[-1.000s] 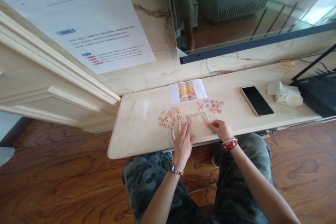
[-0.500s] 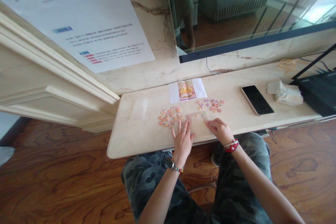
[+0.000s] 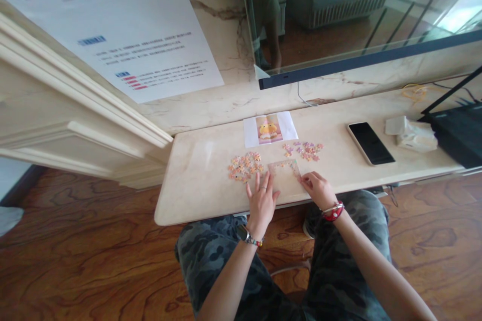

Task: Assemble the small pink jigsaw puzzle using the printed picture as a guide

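A partly assembled jigsaw puzzle [image 3: 285,164] lies on the pale stone ledge, with small pieces along its top and sides around a bare middle. My left hand [image 3: 262,201] is open, fingers spread, its fingertips resting at the puzzle's left edge. At the right edge, my right hand [image 3: 319,189] has its thumb and fingers pinched together; whatever is between them is too small and covered to make out. Left of the puzzle is a heap of loose pink and orange puzzle pieces [image 3: 245,166]. A smaller group of pink and purple pieces [image 3: 309,151] lies beyond its right corner.
Behind the puzzle lies a paper with a printed yellow cartoon picture [image 3: 268,129]. Further right are a phone [image 3: 371,143], a white tissue pack [image 3: 416,135] and a black device with an antenna [image 3: 457,128]. A television [image 3: 339,20] stands above the ledge [image 3: 188,175].
The whole view has shifted slightly. My right hand remains pinched at the puzzle's right edge with at most a tiny movement; my left hand stays spread in place.
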Tool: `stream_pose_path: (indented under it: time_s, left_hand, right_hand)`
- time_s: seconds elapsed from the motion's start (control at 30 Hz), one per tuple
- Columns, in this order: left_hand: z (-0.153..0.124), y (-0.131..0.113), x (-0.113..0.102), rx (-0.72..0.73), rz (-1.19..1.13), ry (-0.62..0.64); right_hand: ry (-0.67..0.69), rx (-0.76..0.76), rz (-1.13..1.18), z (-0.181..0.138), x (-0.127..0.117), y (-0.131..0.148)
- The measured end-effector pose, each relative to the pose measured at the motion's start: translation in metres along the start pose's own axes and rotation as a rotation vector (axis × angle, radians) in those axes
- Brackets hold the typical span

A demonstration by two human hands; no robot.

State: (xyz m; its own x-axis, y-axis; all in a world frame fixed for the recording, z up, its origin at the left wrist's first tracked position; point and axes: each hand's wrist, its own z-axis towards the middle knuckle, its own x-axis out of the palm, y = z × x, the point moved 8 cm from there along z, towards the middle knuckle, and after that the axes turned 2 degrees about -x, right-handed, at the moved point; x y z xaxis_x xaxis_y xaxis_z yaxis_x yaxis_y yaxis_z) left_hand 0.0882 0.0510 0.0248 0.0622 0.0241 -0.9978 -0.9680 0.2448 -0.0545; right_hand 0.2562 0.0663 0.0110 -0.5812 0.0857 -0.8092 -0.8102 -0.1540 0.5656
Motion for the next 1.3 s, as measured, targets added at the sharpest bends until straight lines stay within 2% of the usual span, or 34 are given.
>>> stream_pose_path:
  time_s: [0.4,0.63,0.87,1.1,1.3]
  left_hand:
    - [-0.003,0.005,-0.003,0.007,0.021,-0.035]
    - [-0.005,0.007,-0.002,-0.001,0.03,-0.039]
    - [-0.003,0.004,-0.003,0.001,0.024,-0.028]
    - [-0.005,0.003,-0.002,-0.003,0.028,-0.036]
    - [-0.005,0.004,-0.003,-0.004,0.033,-0.04]
  right_hand:
    - [-0.04,0.042,0.028,-0.009,0.002,-0.006]
    - [-0.115,0.126,-0.054,-0.009,-0.003,-0.01]
    - [-0.009,0.014,-0.031,-0.005,0.0,-0.005]
    - [-0.05,-0.065,0.043,-0.009,-0.006,0.005]
    - [-0.038,-0.113,0.099,-0.005,0.002,0.026]
